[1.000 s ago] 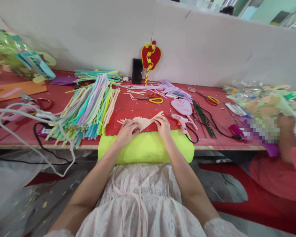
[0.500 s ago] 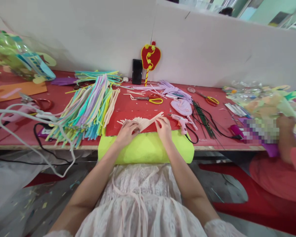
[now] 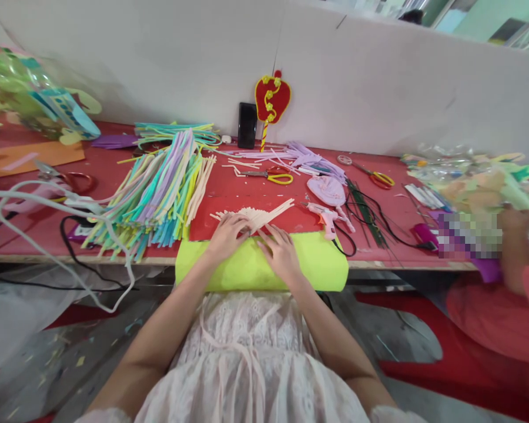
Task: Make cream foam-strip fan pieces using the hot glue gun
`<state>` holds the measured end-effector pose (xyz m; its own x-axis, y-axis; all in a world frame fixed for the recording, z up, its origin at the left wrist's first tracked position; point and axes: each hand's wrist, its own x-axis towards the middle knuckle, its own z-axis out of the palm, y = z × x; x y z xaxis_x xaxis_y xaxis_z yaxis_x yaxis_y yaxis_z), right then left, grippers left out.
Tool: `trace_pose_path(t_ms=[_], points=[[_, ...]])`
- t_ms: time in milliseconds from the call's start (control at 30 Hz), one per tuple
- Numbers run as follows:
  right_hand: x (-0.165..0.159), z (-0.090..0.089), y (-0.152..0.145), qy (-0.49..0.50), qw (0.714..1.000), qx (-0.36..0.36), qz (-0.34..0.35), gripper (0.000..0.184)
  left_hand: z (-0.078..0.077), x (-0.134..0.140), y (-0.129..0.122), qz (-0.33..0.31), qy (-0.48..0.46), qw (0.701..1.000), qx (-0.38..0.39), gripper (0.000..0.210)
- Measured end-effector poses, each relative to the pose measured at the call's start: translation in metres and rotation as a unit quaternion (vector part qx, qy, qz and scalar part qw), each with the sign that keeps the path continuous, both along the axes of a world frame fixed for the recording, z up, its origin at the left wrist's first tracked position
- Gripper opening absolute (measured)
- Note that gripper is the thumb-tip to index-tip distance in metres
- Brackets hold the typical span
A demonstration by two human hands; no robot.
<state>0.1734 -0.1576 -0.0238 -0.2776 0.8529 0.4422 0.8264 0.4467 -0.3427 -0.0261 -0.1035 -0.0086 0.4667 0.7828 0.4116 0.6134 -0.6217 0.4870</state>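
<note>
Cream pipe cleaners [image 3: 271, 212] lie fanned out over the red table top, their ends pointing left, up and to the right. My left hand [image 3: 229, 236] is curled over the near end of the fan, with thumb and fingers closed on the gathered stems. Close beside it, my right hand [image 3: 280, 249] has its fingers stretched toward the same gathered end, thumb and forefinger apart. Its fingertips are close to the stems; whether they touch is too small to tell. Under both wrists a yellow-green cloth [image 3: 321, 264] hangs over the table edge.
At left lies a big heap of coloured pipe cleaners [image 3: 154, 188], with a white cable [image 3: 66, 267] looping nearby. Beyond the fan are yellow-handled scissors [image 3: 277, 176], a phone [image 3: 247, 126] and a red fan ornament [image 3: 272, 100]. To the right sit a pink glue gun [image 3: 328, 218] and another person's arm [image 3: 515, 241].
My right hand has let go of the right-hand tips of the cream pipe cleaners and moved left and toward me, to the gathered end. My left hand stays in place.
</note>
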Motion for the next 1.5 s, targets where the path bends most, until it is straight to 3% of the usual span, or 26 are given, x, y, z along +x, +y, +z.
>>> trace_pose_path(t_ms=[1500], points=[[-0.0013, 0.0013, -0.0028, -0.024, 1.0, 0.004, -0.009, 0.039, -0.0003, 0.0, 0.0001, 0.002, -0.009, 1.0, 0.004, 0.014]])
